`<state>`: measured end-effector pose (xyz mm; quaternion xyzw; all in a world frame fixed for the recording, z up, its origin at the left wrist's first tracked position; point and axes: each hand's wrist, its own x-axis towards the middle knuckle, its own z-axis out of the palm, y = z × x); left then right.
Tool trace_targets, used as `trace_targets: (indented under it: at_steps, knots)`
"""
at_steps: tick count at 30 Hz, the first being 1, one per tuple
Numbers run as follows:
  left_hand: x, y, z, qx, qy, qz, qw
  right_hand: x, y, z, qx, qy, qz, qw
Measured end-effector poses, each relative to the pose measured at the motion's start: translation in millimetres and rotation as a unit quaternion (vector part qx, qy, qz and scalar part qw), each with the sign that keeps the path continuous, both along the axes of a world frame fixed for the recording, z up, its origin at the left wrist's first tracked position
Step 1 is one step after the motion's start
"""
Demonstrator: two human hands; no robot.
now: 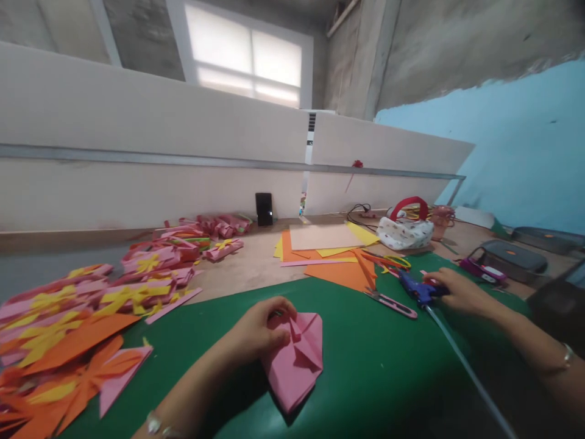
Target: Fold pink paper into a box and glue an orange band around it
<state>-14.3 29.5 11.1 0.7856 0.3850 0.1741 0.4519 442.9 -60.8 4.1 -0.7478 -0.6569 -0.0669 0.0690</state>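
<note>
A folded pink paper piece [301, 366] rests on the green mat [356, 390] in front of me. My left hand [269, 329] is closed on its upper left edge, thumb on top of the paper. Off to the right, my right hand [450, 289] has its fingers wrapped round a blue hot glue gun [418, 289]. A long pale glue stick [466, 360] sticks out of the back of the gun toward me. Just left of the gun lies a pink utility knife [395, 305], near scissors with yellow handles [395, 262].
Pink paper pieces with yellow paper bows [132, 296] pile up on the left, with orange paper cutouts [86, 384] in front. Orange sheets [338, 274] lie at the mat's far edge. Behind stand a phone [264, 209] and a white patterned pouch [404, 233]. Grey cases [516, 259] sit at right.
</note>
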Motion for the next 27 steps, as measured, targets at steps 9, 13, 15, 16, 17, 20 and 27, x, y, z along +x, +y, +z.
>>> trace_targets:
  at_steps: [9,13,15,16,17,20,27]
  knots:
    - [-1,7,-6.0,0.020,0.017,-0.042,0.999,-46,-33,33.5,0.002,0.573,-0.029,0.819]
    - [-3,7,-10.6,0.035,-0.001,-0.035,0.999,-77,-35,36.3,-0.015,0.652,0.024,0.758]
    - [-3,6,-9.6,0.032,-0.009,-0.029,0.999,-92,-34,34.2,-0.020,0.690,0.054,0.722]
    - [-4,4,-8.1,0.025,-0.011,-0.026,0.999,-100,-35,32.7,-0.024,0.701,0.071,0.709]
    - [-4,3,-6.1,0.016,-0.014,-0.025,0.999,-108,-35,31.2,-0.029,0.704,0.089,0.704]
    - [-3,-2,1.2,-0.007,-0.007,-0.017,1.000,-135,-39,29.8,-0.083,0.670,0.150,0.723]
    - [-3,-2,1.6,0.022,-0.011,-0.082,0.996,-184,-47,46.5,-0.260,0.466,0.203,0.821]
